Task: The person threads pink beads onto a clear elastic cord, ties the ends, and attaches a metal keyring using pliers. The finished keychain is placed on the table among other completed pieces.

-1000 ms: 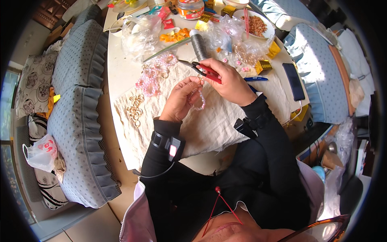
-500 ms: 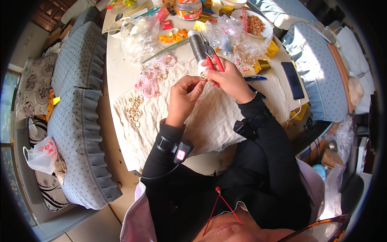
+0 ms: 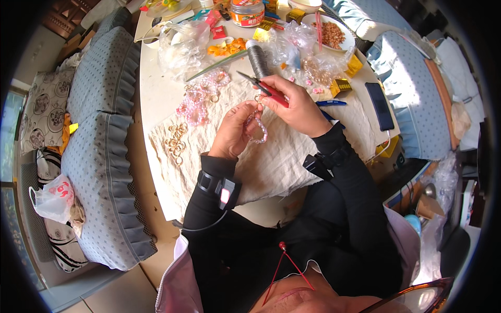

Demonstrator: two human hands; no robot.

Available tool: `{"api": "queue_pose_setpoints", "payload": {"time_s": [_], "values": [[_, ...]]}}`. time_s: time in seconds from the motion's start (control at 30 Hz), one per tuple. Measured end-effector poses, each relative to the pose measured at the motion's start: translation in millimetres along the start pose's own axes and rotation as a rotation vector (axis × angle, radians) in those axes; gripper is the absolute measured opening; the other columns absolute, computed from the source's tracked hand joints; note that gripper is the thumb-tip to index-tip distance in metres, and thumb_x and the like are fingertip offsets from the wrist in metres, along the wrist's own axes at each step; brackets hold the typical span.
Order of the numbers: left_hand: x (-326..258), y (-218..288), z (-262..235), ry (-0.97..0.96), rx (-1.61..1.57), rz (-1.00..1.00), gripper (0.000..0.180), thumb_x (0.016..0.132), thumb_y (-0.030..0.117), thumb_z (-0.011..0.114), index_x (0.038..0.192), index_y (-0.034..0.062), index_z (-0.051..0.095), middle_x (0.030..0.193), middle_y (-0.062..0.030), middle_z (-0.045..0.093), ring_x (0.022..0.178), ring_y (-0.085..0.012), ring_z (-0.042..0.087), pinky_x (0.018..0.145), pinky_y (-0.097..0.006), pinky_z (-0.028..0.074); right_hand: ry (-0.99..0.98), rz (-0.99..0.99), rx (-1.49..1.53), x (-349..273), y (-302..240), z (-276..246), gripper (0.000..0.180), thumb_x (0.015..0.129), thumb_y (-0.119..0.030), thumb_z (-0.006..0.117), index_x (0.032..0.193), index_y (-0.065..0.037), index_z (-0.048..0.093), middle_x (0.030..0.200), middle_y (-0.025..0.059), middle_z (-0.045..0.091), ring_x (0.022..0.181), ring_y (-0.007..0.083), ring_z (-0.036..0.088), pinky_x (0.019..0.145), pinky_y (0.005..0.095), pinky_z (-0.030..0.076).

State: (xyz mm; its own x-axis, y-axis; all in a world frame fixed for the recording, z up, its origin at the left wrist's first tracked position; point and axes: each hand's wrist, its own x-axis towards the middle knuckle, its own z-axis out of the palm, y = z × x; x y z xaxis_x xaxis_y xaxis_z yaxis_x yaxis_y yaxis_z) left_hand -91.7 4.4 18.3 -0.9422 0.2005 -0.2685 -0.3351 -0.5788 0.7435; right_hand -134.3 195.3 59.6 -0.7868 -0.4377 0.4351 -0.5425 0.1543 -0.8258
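My left hand (image 3: 234,129) is closed, pinching a loop of pink and clear beads (image 3: 265,134) that hangs below its fingertips. In my right hand (image 3: 300,108) are pliers with red handles (image 3: 276,95), their dark jaws pointing up and to the left. A small gold-coloured ring (image 3: 258,97) shows where the fingertips of both hands meet; which fingers grip it is hard to make out. Left of my hands, pink bead strands (image 3: 194,100) lie on the cream cloth (image 3: 276,169), with a group of gold-coloured rings (image 3: 176,136) nearer to me.
Beyond my hands stands a spool of grey wire (image 3: 257,58). Blue-handled tools (image 3: 332,103) and a phone (image 3: 379,104) lie to the right. Plastic bags (image 3: 183,49), orange peel (image 3: 227,48), a jar (image 3: 247,12) and a plate of nuts (image 3: 342,46) crowd the far side.
The pliers have swung from pointing away to pointing left, with their handles brought together in my right palm. My left hand has turned, and the bead loop now shows below it.
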Motion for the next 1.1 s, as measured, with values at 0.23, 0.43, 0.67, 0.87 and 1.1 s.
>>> {"api": "queue_pose_setpoints", "payload": {"time_s": [0.23,0.43,0.67,0.87,1.1], "values": [[-2,1,-6,-0.064,-0.106,-0.177,0.020,0.105,0.020,0.060,0.107,0.0019,0.068,0.084,-0.0004,0.064,0.057,-0.0057,0.041,0.054,-0.022,0.034,-0.052,-0.133,-0.111,1,-2,-1,0.038,0.088,0.006,0.072,0.125,-0.002,0.064,0.117,0.0153,0.071,0.105,0.0321,0.073,0.089,0.0373,0.060],[1,1,-3,-0.156,0.042,-0.035,0.020,0.108,0.022,0.061,0.111,0.0040,0.068,0.086,0.0025,0.062,0.059,-0.0036,0.039,0.056,-0.021,0.037,-0.033,-0.065,-0.138,0,6,1,0.032,0.092,-0.003,0.072,0.124,-0.002,0.063,0.114,0.0150,0.072,0.104,0.0327,0.072,0.089,0.0390,0.059],[-2,-3,7,0.011,0.342,0.169,0.020,0.107,0.019,0.065,0.106,0.0012,0.074,0.079,0.0039,0.061,0.061,-0.0031,0.042,0.056,-0.021,0.032,-0.007,0.252,0.098,1,15,4,0.031,0.094,-0.011,0.073,0.121,-0.001,0.064,0.114,0.0189,0.073,0.104,0.0358,0.072,0.086,0.0399,0.057],[-1,-2,5,-0.012,0.272,0.137,0.020,0.105,0.019,0.067,0.106,0.0011,0.074,0.081,0.0031,0.062,0.059,-0.0026,0.040,0.055,-0.021,0.032,0.021,0.231,-0.133,4,2,-2,0.031,0.094,-0.015,0.073,0.121,-0.001,0.064,0.107,0.0186,0.073,0.099,0.0306,0.072,0.086,0.0394,0.056],[-1,-2,5,-0.020,0.266,0.118,0.017,0.105,0.020,0.067,0.106,0.0036,0.073,0.082,0.0026,0.064,0.058,-0.0011,0.040,0.051,-0.020,0.029,0.016,0.223,-0.116,8,-2,1,0.032,0.094,-0.018,0.072,0.120,-0.001,0.064,0.108,0.0184,0.073,0.100,0.0312,0.072,0.087,0.0402,0.056]]}}
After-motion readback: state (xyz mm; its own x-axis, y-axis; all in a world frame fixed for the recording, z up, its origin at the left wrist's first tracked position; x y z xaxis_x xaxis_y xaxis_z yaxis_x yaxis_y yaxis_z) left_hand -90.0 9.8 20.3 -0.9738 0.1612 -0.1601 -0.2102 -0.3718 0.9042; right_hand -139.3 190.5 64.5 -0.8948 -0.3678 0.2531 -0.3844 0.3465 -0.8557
